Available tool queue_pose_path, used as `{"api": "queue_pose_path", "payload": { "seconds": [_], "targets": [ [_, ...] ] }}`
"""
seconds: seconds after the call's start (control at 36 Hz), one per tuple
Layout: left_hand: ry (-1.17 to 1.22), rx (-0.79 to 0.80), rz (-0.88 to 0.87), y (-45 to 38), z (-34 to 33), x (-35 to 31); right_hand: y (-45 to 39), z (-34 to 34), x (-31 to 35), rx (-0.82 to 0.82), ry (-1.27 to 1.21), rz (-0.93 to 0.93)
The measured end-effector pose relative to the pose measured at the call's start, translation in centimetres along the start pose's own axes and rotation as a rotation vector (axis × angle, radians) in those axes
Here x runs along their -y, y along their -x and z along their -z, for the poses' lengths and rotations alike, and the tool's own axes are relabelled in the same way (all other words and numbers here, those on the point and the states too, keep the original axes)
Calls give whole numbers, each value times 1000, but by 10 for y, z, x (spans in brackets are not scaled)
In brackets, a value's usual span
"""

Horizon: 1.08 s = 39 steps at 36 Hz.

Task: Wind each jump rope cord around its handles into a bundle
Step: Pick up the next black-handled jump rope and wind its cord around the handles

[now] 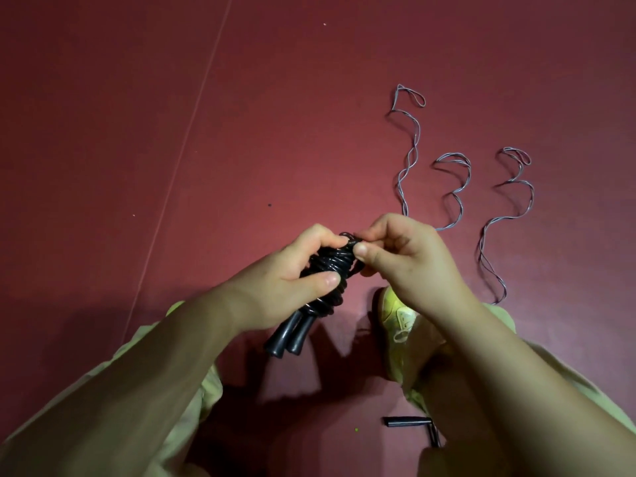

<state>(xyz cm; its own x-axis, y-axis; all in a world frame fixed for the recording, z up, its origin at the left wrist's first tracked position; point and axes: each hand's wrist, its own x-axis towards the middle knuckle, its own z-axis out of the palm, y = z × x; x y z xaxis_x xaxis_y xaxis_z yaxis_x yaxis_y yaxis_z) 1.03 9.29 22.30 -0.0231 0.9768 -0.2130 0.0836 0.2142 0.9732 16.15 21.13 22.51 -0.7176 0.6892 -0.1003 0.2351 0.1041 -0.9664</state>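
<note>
Glossy black cord [331, 266] on smooth handles [289, 335]; matt maroon floor [275, 115].

I count 1 black wound rope bundle [327, 270], 3 thin grey wavy cords [409, 149] far right, 2 loose black handles [406, 421] near.

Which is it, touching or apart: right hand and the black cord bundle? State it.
Touching. The head view shows the right hand pinching the cord at the top of the black cord bundle.

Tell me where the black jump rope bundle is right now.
In the head view the black jump rope bundle is centre frame, above the red floor. The left hand grips its coils, and the right hand pinches its top, just left of the yellow shoe.
</note>
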Motion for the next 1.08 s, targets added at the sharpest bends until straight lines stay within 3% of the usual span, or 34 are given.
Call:
{"api": "queue_pose_path", "payload": {
  "seconds": [0.11,0.19,0.28,0.36,0.44,0.56,0.78,0.92,1.08],
  "targets": [
    [153,-66,-35,-2,-27,-14,16,14,15,-92,-66,20],
    [258,-116,-62,-10,-58,-31,36,28,26,-247,-144,-5],
    [282,-161,-105,-19,-97,-57,72,48,29,-426,-312,-136],
    [280,-173,-108,-29,-143,-81,120,77,24,-489,-489,-250],
    [170,-122,-109,-40,-197,-91,168,103,19,-465,-574,-267],
    [46,37,-12,-49,-284,-97,232,145,-3,-651,-609,-224],
    [-210,387,276,-64,-452,-46,354,194,-129,-981,-791,-427],
    [-331,537,476,-80,-507,-10,406,193,-216,-1191,-906,-584],
    [-514,679,462,-87,-546,37,466,177,-333,-1356,-887,-948]
  ]
}}
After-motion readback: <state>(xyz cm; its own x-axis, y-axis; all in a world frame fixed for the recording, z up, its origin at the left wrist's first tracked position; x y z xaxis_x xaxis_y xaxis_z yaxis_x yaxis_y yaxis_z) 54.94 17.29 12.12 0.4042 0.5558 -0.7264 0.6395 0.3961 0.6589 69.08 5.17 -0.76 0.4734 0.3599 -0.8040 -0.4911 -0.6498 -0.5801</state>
